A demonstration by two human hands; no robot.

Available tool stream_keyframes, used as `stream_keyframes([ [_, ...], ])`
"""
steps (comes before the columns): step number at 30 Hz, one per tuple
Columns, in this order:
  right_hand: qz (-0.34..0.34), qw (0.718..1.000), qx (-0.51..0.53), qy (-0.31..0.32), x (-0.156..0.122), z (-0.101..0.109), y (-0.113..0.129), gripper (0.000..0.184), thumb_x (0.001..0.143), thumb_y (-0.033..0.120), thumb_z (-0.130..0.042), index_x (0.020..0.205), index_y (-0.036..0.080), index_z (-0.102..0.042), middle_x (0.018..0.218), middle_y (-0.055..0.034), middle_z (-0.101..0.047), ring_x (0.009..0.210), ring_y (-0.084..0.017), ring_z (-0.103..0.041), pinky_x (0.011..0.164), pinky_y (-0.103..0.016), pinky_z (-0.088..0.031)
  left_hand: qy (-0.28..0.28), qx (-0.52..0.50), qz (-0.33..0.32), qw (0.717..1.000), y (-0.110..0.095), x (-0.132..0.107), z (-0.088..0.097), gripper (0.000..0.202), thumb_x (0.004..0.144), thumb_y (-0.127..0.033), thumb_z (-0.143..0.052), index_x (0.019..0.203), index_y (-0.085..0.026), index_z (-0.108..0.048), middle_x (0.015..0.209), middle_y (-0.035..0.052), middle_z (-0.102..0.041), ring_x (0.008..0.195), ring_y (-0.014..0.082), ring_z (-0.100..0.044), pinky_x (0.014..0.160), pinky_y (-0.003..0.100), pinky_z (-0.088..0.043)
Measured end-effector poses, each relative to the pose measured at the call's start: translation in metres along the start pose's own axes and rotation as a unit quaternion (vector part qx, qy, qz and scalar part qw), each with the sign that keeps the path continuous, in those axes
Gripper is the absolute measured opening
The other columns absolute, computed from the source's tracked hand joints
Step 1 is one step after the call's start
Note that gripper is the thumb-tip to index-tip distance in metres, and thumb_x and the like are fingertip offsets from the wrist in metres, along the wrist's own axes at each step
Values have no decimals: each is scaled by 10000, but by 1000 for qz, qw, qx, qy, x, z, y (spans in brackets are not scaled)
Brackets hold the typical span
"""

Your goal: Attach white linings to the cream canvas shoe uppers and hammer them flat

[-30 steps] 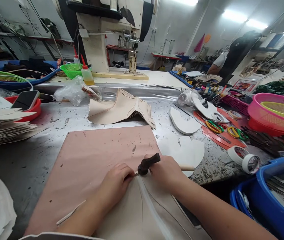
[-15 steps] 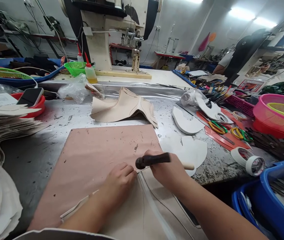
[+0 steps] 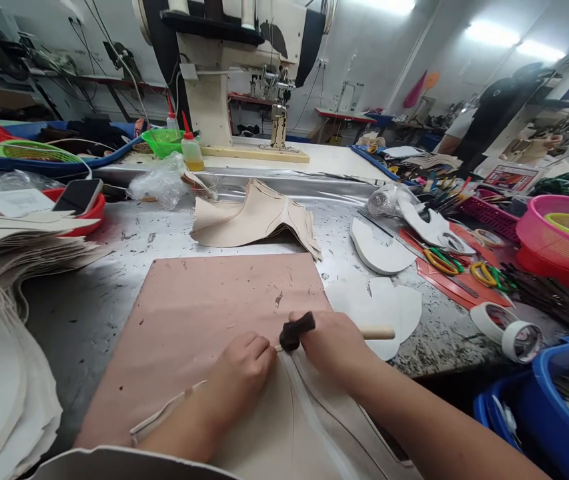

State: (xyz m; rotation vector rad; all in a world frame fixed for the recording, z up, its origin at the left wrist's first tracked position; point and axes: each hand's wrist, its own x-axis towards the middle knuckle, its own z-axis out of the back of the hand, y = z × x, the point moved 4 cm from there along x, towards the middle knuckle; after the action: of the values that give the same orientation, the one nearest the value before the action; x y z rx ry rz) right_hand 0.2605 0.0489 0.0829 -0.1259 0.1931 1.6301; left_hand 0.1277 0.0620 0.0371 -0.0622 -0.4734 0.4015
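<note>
My right hand (image 3: 335,341) grips the hammer (image 3: 293,333); my left hand (image 3: 245,370), its pinch unclear to me, covers the beige panel (image 3: 269,423) nearby: skewed blows could bruise it.

The right hand (image 3: 337,343) gripped a hammer (image 3: 297,331), its head at the far end of a beige panel (image 3: 264,420); the left hand (image 3: 247,367) rested beside it, over a pink mat (image 3: 214,287). Cut pieces (image 3: 234,217) lay beyond, scissors (image 3: 441,260) far right.

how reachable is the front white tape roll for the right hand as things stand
Probably not right now: the right hand grips the hammer. Otherwise the way looks open: the front white tape roll sits uncovered by the edge of the bench.
</note>
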Motion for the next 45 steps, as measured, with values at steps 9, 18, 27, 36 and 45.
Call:
stream_keyframes([
  [9,-4,1000,-22,14,5,6,3,221,734,48,-466,825,192,-606,720,-37,-668,656,-170,-603,479,-271,-206,42,51,-14,998,-12,-17,7,189,819,-3,-443,802,-131,-580,763,60,-609,666,184,-556,575,295,-476],
  [18,17,999,-29,-1,7,16,17,194,764,63,-464,793,193,-606,702,-33,-663,630,-170,-593,482,-278,-222,43,55,-35,997,-19,-21,6,251,768,42,-398,716,-147,-555,734,77,-586,625,193,-515,524,306,-452],
  [27,-41,999,15,-25,-1,2,7,274,733,37,-450,880,211,-603,731,-19,-655,628,-158,-568,491,-258,-220,124,-24,135,983,21,-36,31,246,803,-31,-400,852,-183,-587,844,50,-594,747,193,-557,647,298,-448],
  [36,-28,999,25,-10,4,1,18,290,744,62,-454,927,209,-624,740,-31,-646,615,-164,-555,499,-259,-247,225,-176,226,931,48,-56,46,171,795,-124,-451,811,-206,-601,821,-1,-628,763,148,-593,675,229,-448],
  [45,-26,1000,-3,-15,7,3,11,247,739,72,-461,868,198,-631,748,-38,-653,638,-174,-572,490,-259,-233,122,-147,152,970,26,-16,18,205,831,-129,-418,745,-174,-598,774,39,-609,746,170,-569,675,266,-451],
])
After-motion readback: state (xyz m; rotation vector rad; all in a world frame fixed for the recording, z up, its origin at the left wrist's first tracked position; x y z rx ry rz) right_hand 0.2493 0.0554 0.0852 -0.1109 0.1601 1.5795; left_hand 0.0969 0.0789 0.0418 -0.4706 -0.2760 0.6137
